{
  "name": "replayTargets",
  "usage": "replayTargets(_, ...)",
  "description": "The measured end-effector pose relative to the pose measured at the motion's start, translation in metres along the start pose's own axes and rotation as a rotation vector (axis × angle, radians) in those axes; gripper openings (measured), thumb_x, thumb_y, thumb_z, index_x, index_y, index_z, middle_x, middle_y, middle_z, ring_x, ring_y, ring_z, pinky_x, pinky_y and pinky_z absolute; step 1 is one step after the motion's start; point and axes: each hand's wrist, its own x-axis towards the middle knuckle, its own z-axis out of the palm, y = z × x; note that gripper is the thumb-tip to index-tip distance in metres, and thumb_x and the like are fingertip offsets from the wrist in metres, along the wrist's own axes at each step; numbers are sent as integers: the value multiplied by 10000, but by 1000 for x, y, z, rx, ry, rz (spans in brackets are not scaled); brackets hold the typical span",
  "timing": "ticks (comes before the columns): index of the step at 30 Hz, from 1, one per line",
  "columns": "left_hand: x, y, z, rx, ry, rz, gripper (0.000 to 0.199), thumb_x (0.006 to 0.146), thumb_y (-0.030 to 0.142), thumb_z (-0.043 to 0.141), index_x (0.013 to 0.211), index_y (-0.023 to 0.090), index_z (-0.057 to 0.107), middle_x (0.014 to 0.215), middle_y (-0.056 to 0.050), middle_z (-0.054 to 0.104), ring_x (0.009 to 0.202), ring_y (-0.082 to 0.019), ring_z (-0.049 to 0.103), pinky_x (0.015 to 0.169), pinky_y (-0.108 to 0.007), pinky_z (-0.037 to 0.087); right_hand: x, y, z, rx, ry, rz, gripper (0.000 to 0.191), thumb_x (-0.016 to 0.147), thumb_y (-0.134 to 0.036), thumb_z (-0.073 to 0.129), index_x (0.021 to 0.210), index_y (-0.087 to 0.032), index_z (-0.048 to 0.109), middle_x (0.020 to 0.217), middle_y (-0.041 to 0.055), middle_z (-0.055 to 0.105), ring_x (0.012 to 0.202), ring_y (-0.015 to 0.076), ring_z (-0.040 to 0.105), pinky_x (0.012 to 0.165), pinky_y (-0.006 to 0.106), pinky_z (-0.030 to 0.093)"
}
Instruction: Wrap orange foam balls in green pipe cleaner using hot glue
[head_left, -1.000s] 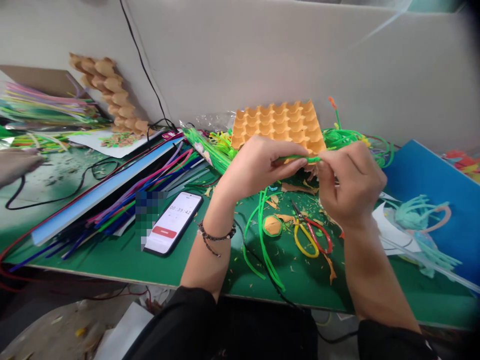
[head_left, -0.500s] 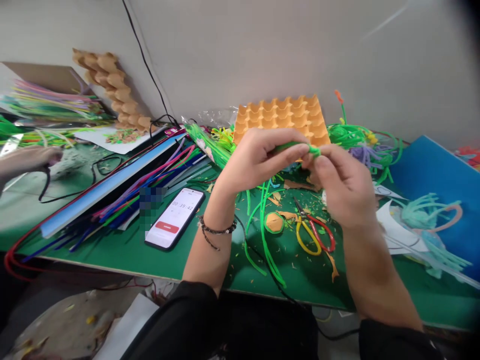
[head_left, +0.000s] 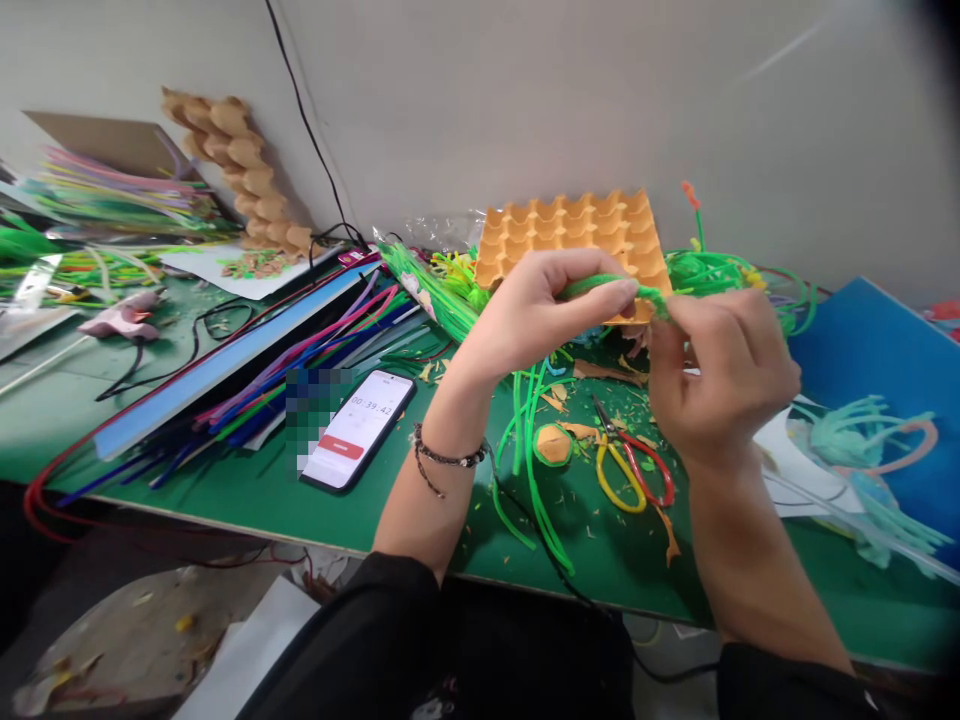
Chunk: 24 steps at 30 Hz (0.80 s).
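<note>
My left hand (head_left: 536, 315) is closed around a bunch of green pipe cleaners (head_left: 651, 293), thumb and fingers pressed together near one end. Long green strands (head_left: 537, 480) hang below this hand toward the table. At the bunch's right end, my right hand (head_left: 720, 370) pinches the green tips, its fingers curled; the exact hold is partly hidden. Below the hands lie scissors (head_left: 621, 465) with one yellow and one red handle, beside a small cut egg-carton cup (head_left: 553, 444) edged in green.
An orange egg tray (head_left: 574, 235) leans at the wall. Left are a phone (head_left: 358, 430) showing a timer, loose coloured pipe cleaners (head_left: 300, 365) and a pink glue gun (head_left: 124, 316) with a cord. A blue board (head_left: 877, 350) stands right. Scraps litter the green table (head_left: 420, 520).
My right hand has turned and shifted right along the green tips, fingers more curled. Another person's hand at the far left has left the view, and the glue gun there now shows.
</note>
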Motion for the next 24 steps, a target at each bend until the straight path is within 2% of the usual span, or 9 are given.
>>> replayTargets(7, 0, -2, 0, 44, 3, 38, 206, 847, 290, 526, 822, 139, 664, 577, 37, 432, 530, -45, 408, 474, -187, 301, 9, -6, -3, 138, -59, 27, 185, 927, -241, 443, 886, -222, 623, 667, 30, 595, 610, 145, 557, 575, 284, 408)
replayTargets(11, 0, -7, -4, 182, 41, 102, 246, 858, 310, 540, 890, 113, 683, 537, 51, 384, 498, -36, 328, 485, -206, 283, 14, -6, -4, 219, -169, 72, 226, 931, -228, 421, 809, -218, 611, 641, 14, 597, 591, 135, 556, 571, 272, 411)
replayTargets(15, 1, -8, -4, 316, 33, 182, 187, 837, 261, 588, 832, 126, 717, 555, 27, 507, 508, -47, 378, 530, -223, 346, 12, -2, 2, 155, -226, 74, 224, 926, -224, 405, 934, -205, 628, 793, 67, 674, 758, 203, 626, 669, 332, 455)
replayTargets(19, 2, -7, 2, 301, -27, 115, 189, 846, 255, 581, 891, 135, 719, 607, 4, 601, 532, -62, 443, 539, -221, 362, 10, -1, 7, 116, -201, 76, 281, 933, -195, 368, 1139, -219, 557, 991, 106, 668, 943, 247, 622, 786, 392, 473)
replayTargets(24, 3, -10, 9, 355, -38, 107, 216, 867, 288, 549, 835, 137, 700, 633, -9, 623, 551, -75, 479, 535, -220, 357, 9, -1, 9, 123, -169, 90, 260, 945, -211, 337, 1064, -228, 567, 903, 95, 673, 864, 233, 638, 728, 362, 474)
